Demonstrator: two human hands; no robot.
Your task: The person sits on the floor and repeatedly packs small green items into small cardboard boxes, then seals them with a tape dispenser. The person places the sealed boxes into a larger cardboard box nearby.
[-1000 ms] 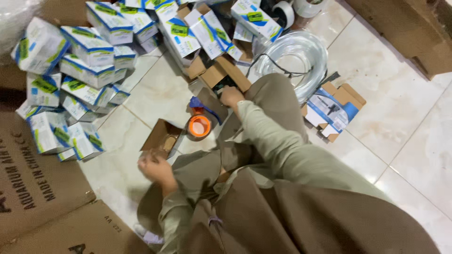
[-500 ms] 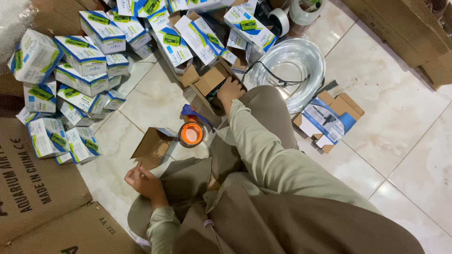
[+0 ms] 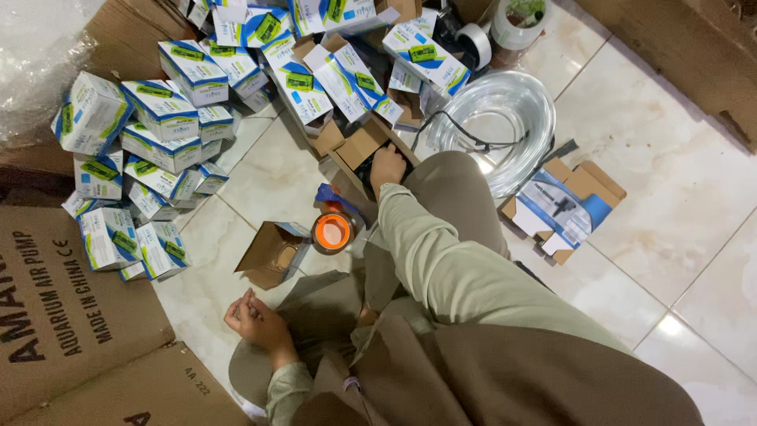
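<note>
Our right hand [image 3: 388, 167] has reached into the open brown carton [image 3: 359, 150] at centre frame, fingers hidden; our left hand [image 3: 251, 317] stays loosely curled.

Pile of small white-blue-green boxes [image 3: 150, 150] stacked at left, more of them [image 3: 331, 55] heaped at top centre. Coil of clear tubing [image 3: 505, 118] on pale floor tiles [image 3: 694, 205], near a roll of grey tape [image 3: 477, 39]. Flattened blue-and-brown carton [image 3: 564, 207] just right of the coil. Large brown cardboard sheets [image 3: 71, 315] at lower left. Crumpled clear plastic wrap [image 3: 35, 63] in upper left corner. Brown cardboard edge [image 3: 694, 63] along upper right.
</note>
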